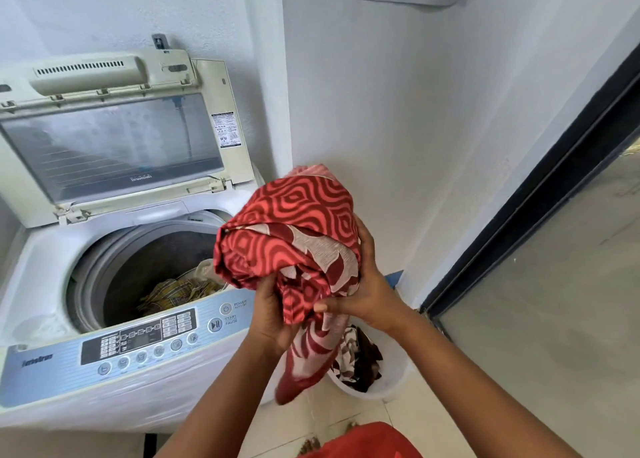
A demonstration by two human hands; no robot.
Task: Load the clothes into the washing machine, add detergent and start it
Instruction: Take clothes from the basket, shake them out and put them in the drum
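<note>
Just right of the washing machine (114, 250) drum, both hands, left hand (273, 314) nearer, right hand (363, 284), clutch the bunched red cloth (291, 236), its tail hanging down.

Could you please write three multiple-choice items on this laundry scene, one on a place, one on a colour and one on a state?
1. Where is the laundry basket?
A. on the machine's lid
B. on the floor to the right of the washing machine
C. inside the drum

2. What colour is the patterned cloth held in both hands?
A. red and pink
B. blue
C. green

3. How is the lid?
A. shut
B. raised open
C. removed

Answers: 1 B, the basket sits on the tiles by the wall. 2 A, the left hand and right hand grip red-pink fabric. 3 B, the lid stands up behind the drum.
</note>
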